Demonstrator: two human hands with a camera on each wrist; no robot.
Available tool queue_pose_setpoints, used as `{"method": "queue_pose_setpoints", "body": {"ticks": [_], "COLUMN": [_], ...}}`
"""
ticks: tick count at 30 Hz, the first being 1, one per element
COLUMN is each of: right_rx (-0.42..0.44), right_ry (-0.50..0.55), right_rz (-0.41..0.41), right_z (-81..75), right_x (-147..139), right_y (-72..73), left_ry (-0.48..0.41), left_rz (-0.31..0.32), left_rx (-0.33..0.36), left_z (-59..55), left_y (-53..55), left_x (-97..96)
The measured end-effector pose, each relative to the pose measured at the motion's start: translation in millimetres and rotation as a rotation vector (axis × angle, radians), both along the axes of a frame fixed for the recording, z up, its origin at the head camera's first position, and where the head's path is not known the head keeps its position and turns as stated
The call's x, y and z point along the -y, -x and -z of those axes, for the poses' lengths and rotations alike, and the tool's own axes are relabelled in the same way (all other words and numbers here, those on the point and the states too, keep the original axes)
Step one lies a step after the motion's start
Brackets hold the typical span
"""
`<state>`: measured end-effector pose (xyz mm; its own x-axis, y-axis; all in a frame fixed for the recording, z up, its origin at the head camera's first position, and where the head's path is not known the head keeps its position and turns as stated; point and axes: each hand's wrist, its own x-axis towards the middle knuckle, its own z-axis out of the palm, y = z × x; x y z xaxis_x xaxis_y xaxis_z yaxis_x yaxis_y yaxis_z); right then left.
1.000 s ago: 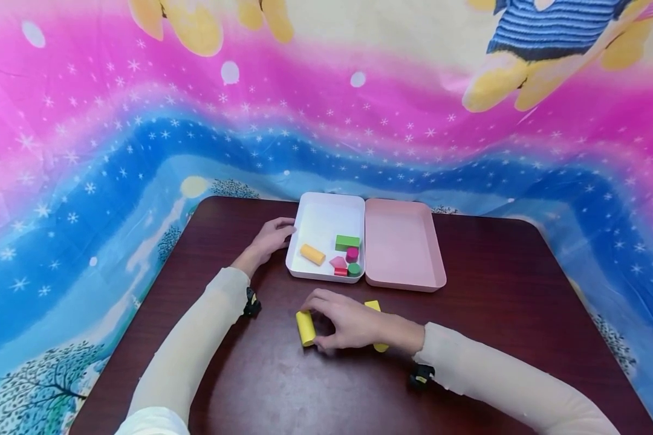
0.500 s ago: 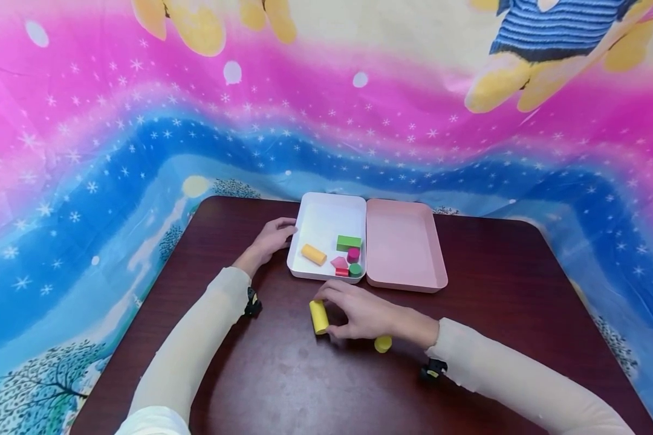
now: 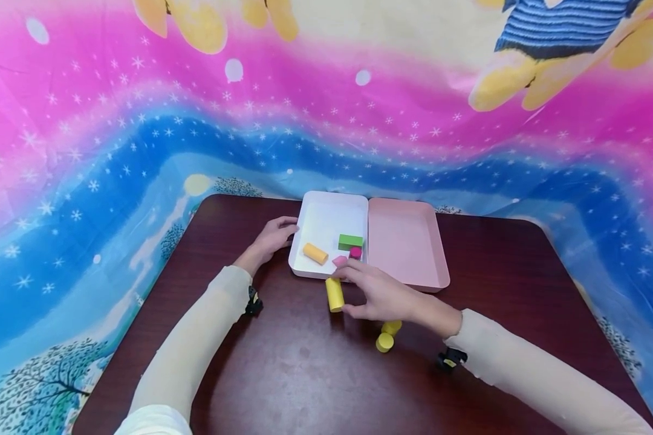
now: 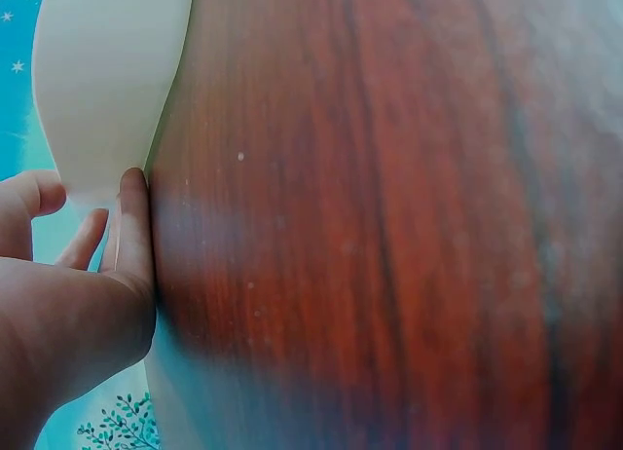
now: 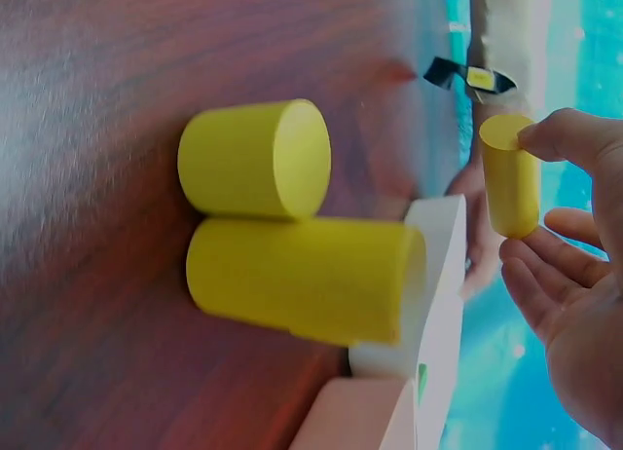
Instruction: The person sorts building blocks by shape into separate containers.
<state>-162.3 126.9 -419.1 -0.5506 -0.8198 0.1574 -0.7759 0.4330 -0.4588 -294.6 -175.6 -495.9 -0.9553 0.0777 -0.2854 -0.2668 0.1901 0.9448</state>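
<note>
My right hand (image 3: 383,293) pinches a yellow cylinder block (image 3: 334,295) by its two ends, above the table just in front of the white tray (image 3: 326,205). In the right wrist view the thumb is on one end of that cylinder and fingertips are on the other. Two more yellow blocks, a shorter cylinder (image 5: 253,158) and a longer one (image 5: 302,280), stand on the table side by side, near the right wrist. At the white tray's left side my left hand (image 3: 274,235) rests with its fingers extended against the wall.
Inside the white tray lie an orange cylinder (image 3: 315,254), a green rectangular block (image 3: 350,242), a magenta block (image 3: 355,252) and a pink block (image 3: 340,261). A pink tray (image 3: 408,235) adjoins it on the right. Behind the dark wooden table (image 3: 283,374) hangs a patterned cloth (image 3: 283,139).
My right hand has carried the yellow cylinder up and to the right, toward the white tray, uncovering the other yellow blocks and covering the tray's front corner. The left hand stays in place.
</note>
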Motion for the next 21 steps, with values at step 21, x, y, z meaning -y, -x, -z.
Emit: {"method": "queue_pose_setpoints", "body": {"ticks": [21], "right_rx": [-0.032], "right_ry": [0.153], "right_rz": [0.149], "right_z": [-1.5], "right_x": [-60.5], "right_y": [25.8], "left_ry": [0.006], "left_rz": [0.014], "left_rx": [-0.020], "left_z": [0.9], "left_y": [-1.4], "left_x": [1.2]}}
